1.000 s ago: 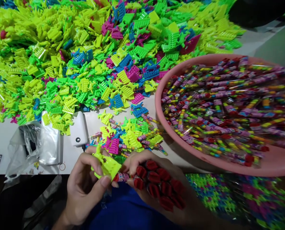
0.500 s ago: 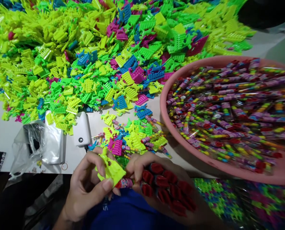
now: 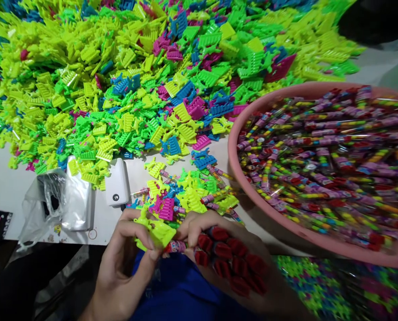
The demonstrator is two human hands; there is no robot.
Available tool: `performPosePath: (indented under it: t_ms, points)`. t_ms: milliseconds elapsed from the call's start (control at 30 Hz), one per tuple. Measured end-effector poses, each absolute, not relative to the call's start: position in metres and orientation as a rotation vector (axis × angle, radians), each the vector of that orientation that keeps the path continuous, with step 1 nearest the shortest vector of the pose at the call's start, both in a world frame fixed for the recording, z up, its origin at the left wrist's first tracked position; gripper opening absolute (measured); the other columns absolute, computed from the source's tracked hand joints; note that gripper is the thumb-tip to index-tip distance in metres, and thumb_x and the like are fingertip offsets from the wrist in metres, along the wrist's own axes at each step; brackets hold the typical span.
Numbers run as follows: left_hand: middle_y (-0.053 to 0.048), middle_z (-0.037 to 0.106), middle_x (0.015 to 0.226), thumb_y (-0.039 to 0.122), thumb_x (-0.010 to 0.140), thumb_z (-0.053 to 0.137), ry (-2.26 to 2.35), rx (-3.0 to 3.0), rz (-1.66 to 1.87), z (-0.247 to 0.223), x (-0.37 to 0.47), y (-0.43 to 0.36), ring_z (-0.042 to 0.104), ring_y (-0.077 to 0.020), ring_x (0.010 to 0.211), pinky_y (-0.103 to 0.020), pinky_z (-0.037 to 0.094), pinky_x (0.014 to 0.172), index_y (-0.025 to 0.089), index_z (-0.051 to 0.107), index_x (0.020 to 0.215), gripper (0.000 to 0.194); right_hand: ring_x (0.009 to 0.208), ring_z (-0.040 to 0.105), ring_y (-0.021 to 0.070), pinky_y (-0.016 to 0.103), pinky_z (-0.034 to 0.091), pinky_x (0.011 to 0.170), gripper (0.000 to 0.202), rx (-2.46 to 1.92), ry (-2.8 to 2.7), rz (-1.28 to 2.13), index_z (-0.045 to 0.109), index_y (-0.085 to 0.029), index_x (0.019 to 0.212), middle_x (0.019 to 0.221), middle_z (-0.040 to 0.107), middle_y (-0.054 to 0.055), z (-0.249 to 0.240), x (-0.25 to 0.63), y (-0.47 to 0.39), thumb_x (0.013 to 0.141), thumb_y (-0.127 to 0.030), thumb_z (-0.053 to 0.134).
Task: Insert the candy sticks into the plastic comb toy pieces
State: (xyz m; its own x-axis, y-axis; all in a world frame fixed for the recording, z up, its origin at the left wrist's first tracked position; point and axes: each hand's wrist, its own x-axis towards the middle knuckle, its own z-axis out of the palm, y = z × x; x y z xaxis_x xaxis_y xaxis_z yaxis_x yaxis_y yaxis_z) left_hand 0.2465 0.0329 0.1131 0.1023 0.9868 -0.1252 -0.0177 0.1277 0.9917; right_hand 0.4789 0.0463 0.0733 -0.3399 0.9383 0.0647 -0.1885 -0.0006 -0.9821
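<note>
My left hand [image 3: 128,263] pinches a yellow-green plastic piece [image 3: 157,232] between thumb and fingers, low in the middle of the view. Against the lower right edge of that piece is the red cap of a candy tube [image 3: 177,246] with a pink label. My right hand [image 3: 215,249] is closed round a bundle of red-capped tubes [image 3: 234,258], their red ends facing up, and its fingertips are at the single tube. Just beyond both hands lies a small group of assembled pieces and tubes [image 3: 192,200].
A large heap of plastic pieces [image 3: 101,80] covers the table's far side. At right stands a pink basin [image 3: 235,147] full of candy tubes. A white power bank [image 3: 116,183] and plastic bags [image 3: 76,200] lie at left.
The yellow-green piece has tilted in my left fingers and sits closer to the red cap of the tube. The whole scene has shifted slightly right and down in view.
</note>
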Motion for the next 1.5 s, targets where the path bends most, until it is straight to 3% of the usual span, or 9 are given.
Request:
performPosePath:
  t_ms: [133,300,533,667,733,867,1067,1300,1500]
  points:
    - [-0.003,0.063,0.11,0.018,0.107,0.076,1.156,1.099,1.051,0.112,0.252,0.036,0.061,-0.0128,0.079,-0.02,0.049,0.064,0.025,0.071,0.107,0.009,0.091,0.077,0.0204,0.028,0.059,0.08,0.039,-0.917,-1.342,1.5,0.07,-0.033,0.116,0.102,0.079,-0.001,0.076,0.473,0.049,0.092,-0.004,0.08]
    - [-0.002,0.063,0.102,0.029,0.104,0.083,1.153,0.999,1.082,0.111,0.258,0.04,0.061,-0.015,0.085,-0.021,0.05,0.07,0.026,0.072,0.103,0.012,0.083,0.075,0.0149,0.023,0.057,0.077,0.048,-0.931,-1.317,1.52,0.066,-0.035,0.115,0.099,0.078,-0.007,0.089,0.463,0.053,0.089,0.001,0.081]
    - [0.0,0.061,0.096,0.039,0.096,0.092,1.22,0.85,1.102,0.117,0.263,0.041,0.059,-0.0154,0.087,-0.021,0.051,0.078,0.023,0.07,0.091,0.028,0.084,0.072,0.0157,0.025,0.055,0.076,0.051,-0.956,-1.391,1.378,0.067,-0.033,0.112,0.1,0.077,-0.006,0.094,0.461,0.053,0.078,0.0,0.085]
    - [0.002,0.063,0.088,0.039,0.09,0.098,1.251,0.755,1.065,0.127,0.266,0.047,0.057,-0.0115,0.078,-0.017,0.049,0.069,0.022,0.069,0.087,0.033,0.082,0.073,0.0179,0.027,0.056,0.075,0.047,-0.935,-1.369,1.394,0.068,-0.032,0.113,0.101,0.077,-0.004,0.093,0.46,0.053,0.081,-0.004,0.087]
    - [0.003,0.068,0.089,0.037,0.087,0.1,1.239,0.693,1.004,0.135,0.266,0.05,0.06,-0.0105,0.072,-0.018,0.051,0.064,0.026,0.074,0.102,0.032,0.083,0.073,0.0185,0.028,0.057,0.075,0.045,-0.929,-1.366,1.4,0.067,-0.032,0.115,0.101,0.078,-0.003,0.092,0.462,0.053,0.084,-0.007,0.088]
    - [-0.001,0.079,0.097,0.031,0.083,0.103,1.184,0.669,0.842,0.143,0.259,0.058,0.072,-0.0159,0.064,-0.027,0.062,0.061,0.034,0.074,0.14,0.063,0.084,0.075,0.0178,0.027,0.055,0.074,0.044,-0.902,-1.44,1.365,0.066,-0.032,0.115,0.099,0.079,-0.003,0.092,0.469,0.054,0.087,-0.003,0.084]
    - [-0.001,0.075,0.094,0.027,0.087,0.1,1.175,0.918,0.91,0.134,0.251,0.06,0.075,-0.0139,0.077,-0.018,0.062,0.068,0.025,0.078,0.109,0.031,0.088,0.077,0.0199,0.03,0.055,0.077,0.047,-0.85,-1.438,1.412,0.068,-0.033,0.115,0.102,0.082,-0.003,0.091,0.47,0.051,0.083,-0.005,0.088]
    - [-0.002,0.074,0.098,0.029,0.092,0.096,1.228,1.06,0.906,0.137,0.255,0.059,0.073,-0.0127,0.089,-0.013,0.06,0.075,0.025,0.073,0.105,0.026,0.091,0.078,0.0246,0.034,0.06,0.08,0.044,-0.904,-1.407,1.422,0.069,-0.033,0.119,0.103,0.08,0.001,0.093,0.471,0.042,0.088,-0.005,0.082]
    - [0.001,0.073,0.098,0.025,0.086,0.101,1.236,0.883,0.923,0.128,0.258,0.056,0.069,-0.0095,0.076,-0.013,0.059,0.067,0.025,0.073,0.11,0.037,0.09,0.076,0.0258,0.037,0.061,0.083,0.044,-0.918,-1.472,1.318,0.069,-0.033,0.118,0.101,0.079,0.001,0.094,0.469,0.045,0.085,-0.007,0.083]
